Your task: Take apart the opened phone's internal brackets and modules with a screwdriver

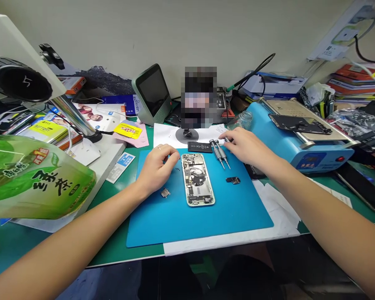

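Cluttered green workbench [118, 250] against a pale wall, noted from large to small.

- Blue box-shaped bench machine [287, 146], far right, with a dark phone panel lying on its top plate.
- Green-labelled plastic drink bottle [34, 179], near left edge, well apart from the work.
- Blue rectangular silicone mat [206, 221], centre of bench; both forearms are laid over it.
- Left hand [158, 166]: half-curled, knuckles up, nothing seen in its grasp – fingertips set down just beside the upper left corner of the phone.
- Right hand [246, 146]: palm down, fingers stretched leftward to the butt ends of the screwdrivers; whether one is pinched cannot be told.
- Opened pale-framed phone body [197, 179], boards exposed, lying between the hands. Long axis runs away from the body, very slightly tilted. Left hand is nearer – almost touching; right hand is up and to the right.
- Two slim grey metal screwdrivers [220, 153], side by side, tips pointing down-right, just right of the phone's top.
- Small black loose component [233, 180], right of the phone.
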Demonstrator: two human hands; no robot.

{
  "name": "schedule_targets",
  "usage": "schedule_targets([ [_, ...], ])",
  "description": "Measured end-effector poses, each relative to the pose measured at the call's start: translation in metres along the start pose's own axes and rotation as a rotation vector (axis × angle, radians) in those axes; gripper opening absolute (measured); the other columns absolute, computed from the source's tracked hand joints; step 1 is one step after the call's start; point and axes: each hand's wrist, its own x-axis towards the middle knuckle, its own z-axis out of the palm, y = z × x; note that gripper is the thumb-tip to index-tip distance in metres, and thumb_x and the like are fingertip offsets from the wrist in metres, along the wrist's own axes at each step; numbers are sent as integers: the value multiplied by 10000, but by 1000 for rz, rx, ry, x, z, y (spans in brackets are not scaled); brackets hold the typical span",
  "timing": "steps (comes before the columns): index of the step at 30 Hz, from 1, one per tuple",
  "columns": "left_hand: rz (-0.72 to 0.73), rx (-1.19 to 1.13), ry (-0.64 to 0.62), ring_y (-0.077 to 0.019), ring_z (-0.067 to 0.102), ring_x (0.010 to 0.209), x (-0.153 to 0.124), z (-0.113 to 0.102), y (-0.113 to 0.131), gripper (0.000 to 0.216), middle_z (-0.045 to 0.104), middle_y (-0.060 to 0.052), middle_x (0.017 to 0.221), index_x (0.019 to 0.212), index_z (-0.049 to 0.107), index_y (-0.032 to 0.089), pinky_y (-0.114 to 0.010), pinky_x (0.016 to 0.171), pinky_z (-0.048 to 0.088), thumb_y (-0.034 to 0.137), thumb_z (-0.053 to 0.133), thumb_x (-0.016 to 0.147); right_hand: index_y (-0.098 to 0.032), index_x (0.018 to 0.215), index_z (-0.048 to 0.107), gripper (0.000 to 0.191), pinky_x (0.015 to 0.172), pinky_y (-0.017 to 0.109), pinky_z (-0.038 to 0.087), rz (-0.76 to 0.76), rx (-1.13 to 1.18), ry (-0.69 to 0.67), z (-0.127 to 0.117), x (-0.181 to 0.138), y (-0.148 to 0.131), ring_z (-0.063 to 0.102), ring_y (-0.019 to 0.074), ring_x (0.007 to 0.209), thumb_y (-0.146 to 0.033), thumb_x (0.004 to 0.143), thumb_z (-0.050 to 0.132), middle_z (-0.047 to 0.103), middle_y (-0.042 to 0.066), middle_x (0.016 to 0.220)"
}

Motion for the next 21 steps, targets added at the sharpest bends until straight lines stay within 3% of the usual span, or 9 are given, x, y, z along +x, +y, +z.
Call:
schedule_targets([
  [2, 13, 1, 1, -192, 576, 785, 0, 0, 0, 260, 639, -17, 783, 777, 599, 207, -325, 744, 426, 299, 489, 993, -201, 1415, 642, 464, 841, 457, 587, -4, 76, 22, -6, -11, -3, 714, 290, 960, -258, 963, 550, 683, 140, 1163],
  [4, 28, 3, -1, -191, 574, 792, 0, 1, -1, 256, 639, -16, 782, 784, 606, 206, -327, 753, 426, 293, 493, 997, -249, 1594, 434, 643, 713, 385, 624, -29, 238, 30, -11, -28, -10, 740, 232, 851, -296, 970, 586, 713, 97, 1136],
  [6, 46, 6, -3, -189, 576, 806, -1, 1, -2, 239, 649, -16, 799, 804, 616, 203, -329, 765, 427, 286, 503, 998, -250, 1517, 535, 599, 674, 363, 641, -89, 635, 17, -13, -48, -19, 757, 230, 829, -350, 946, 684, 756, 71, 1007],
  [7, 56, 8, -5, -188, 576, 811, -1, 1, -2, 224, 656, -17, 813, 819, 623, 202, -329, 769, 428, 281, 512, 997, -252, 1400, 635, 479, 650, 348, 639, -126, 765, 49, -11, -58, -25, 749, 214, 773, -371, 942, 708, 760, 52, 919],
  [10, 122, 9, -31, -180, 574, 808, -3, 0, 0, 174, 664, -15, 825, 870, 653, 196, -329, 782, 438, 272, 549, 988, -296, 1201, 687, 280, 629, 313, 640, -243, 1031, 190, 5, -81, -42, 775, 208, 824, -295, 927, 748, 739, 9, 872],
  [13, 325, 12, -125, -193, 617, 895, -6, -2, 4, 170, 703, -39, 930, 1025, 698, 186, -347, 856, 461, 328, 607, 1006, -322, 1125, 678, 236, 696, 305, 657, -328, 1167, 271, 26, -90, -58, 781, 180, 856, -211, 928, 747, 696, -17, 915],
  [16, 487, 17, -242, -223, 637, 1041, -11, -2, 10, 312, 726, -88, 1148, 1241, 674, 200, -379, 927, 464, 432, 587, 1051, -339, 1116, 640, 248, 794, 325, 666, -435, 1305, 285, 39, -88, -71, 769, 153, 849, -174, 946, 713, 650, -39, 919],
  [19, 479, 24, -297, -231, 636, 1068, -16, 0, 16, 323, 710, -123, 1286, 1186, 680, 193, -393, 927, 462, 445, 501, 1093, -350, 1158, 582, 273, 900, 372, 659, -499, 1367, 322, 47, -85, -81, 762, 160, 923, -172, 971, 671, 640, -37, 952],
  [21, 452, 6, -307, -220, 641, 1010, -18, 3, 18, 319, 719, -121, 1273, 1129, 673, 189, -383, 891, 473, 443, 481, 1100, -351, 1180, 551, 275, 925, 382, 652, -489, 1351, 354, 52, -87, -86, 755, 163, 958, -179, 987, 647, 638, -28, 979],
])
